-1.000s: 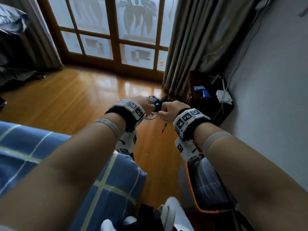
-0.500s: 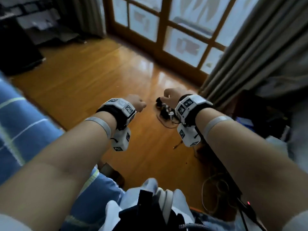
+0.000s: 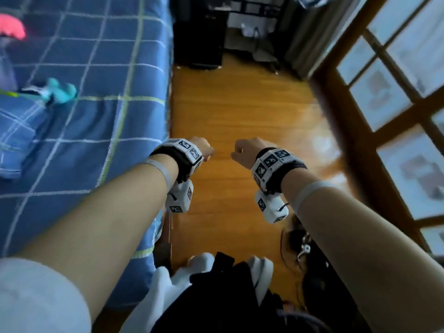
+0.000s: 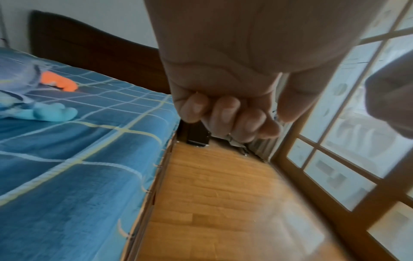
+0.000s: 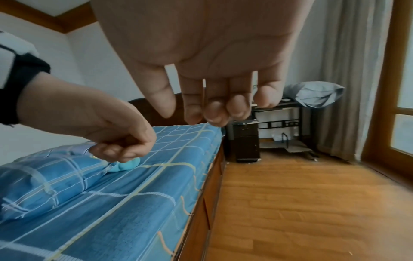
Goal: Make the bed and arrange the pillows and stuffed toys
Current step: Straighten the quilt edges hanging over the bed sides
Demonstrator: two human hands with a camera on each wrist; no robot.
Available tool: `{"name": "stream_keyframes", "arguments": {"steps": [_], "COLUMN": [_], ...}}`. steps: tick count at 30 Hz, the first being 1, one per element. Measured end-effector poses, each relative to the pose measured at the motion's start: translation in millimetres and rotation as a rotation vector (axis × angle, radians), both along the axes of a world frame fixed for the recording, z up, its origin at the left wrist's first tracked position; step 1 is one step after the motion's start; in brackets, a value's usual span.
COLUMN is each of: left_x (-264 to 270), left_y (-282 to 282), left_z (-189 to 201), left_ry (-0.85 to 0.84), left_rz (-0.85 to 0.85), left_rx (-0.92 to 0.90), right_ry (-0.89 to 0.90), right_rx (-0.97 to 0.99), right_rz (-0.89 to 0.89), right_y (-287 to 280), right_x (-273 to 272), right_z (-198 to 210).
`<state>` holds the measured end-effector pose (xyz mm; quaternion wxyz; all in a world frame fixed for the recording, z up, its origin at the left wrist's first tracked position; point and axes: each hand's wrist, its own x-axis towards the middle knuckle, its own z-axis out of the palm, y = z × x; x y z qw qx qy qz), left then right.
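Note:
The bed (image 3: 96,116) with its blue checked sheet fills the left of the head view. On it lie a teal stuffed toy (image 3: 60,91), an orange-pink toy (image 3: 12,26) and a folded checked quilt (image 3: 16,138). A grey-blue pillow (image 5: 312,95) sits on a black rack past the bed's far end. My left hand (image 3: 204,150) hovers at the bed's edge, its fingers (image 4: 225,114) curled into the palm around nothing. My right hand (image 3: 242,151) hangs over the floor beside it, its fingertips (image 5: 214,107) curled in and empty.
A strip of wooden floor (image 3: 240,116) runs between the bed and the glazed wooden doors (image 3: 396,104). A black cabinet (image 3: 199,37) and a curtain (image 5: 346,70) stand at the far end. Cables and a small black device (image 3: 298,241) lie near my white-socked feet (image 3: 201,263).
My view has swung from the doors and corner round to the bed. Both hands have let go of the small black device and moved apart, empty.

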<state>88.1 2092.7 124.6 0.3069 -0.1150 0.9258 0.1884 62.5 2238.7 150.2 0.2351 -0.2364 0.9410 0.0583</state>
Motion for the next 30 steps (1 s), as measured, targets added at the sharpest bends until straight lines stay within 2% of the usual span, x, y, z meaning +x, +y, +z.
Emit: {"name": "stream_keyframes", "arguments": {"steps": [3,6,9,13,16,19,23,27,30], "left_x": [-15.2,-8.3,16.8,74.8,116.9,146.6,162.3,171.4,168.9], "left_y": [-33.5,-71.3,-110.4,-142.7,-136.9,-114.4,-75.7,-42.8,-32.6], "left_z": [-3.0,-6.1,-24.9,-56.3,-81.3,-110.4,-153.3,-212.1,-259.5], "left_ry": [-0.019,-0.075,-0.129,-0.182,-0.255,-0.200,-0.224,-0.020,0.124], "left_rz": [0.084,0.202,0.404,0.836,1.182,1.506,1.686,1.866,1.920], "left_rx": [-0.020,-0.091,-0.091,-0.044,0.031,0.094,0.186,0.235,0.150], "right_ry": [-0.030,-0.090,-0.141,-0.184,-0.262,-0.316,-0.393,-0.364,-0.288], "right_rx": [0.018,0.000,-0.003,0.040,0.051,0.086,0.122,0.108,0.036], "right_rz": [0.113,0.223,0.359,0.660,0.847,1.039,1.169,1.275,1.319], "right_y": [-34.3,-82.1,-137.4,-201.3,-224.3,-238.0,-244.4,-237.8,-230.9], "right_x": [-40.5,-64.7,-70.0,-56.2,-39.3,-24.7,-4.8,15.3,23.0], "right_z": [-1.3,-11.7,-33.9,-80.5,-102.6,-125.6,-178.1,-249.9,-295.8]}}
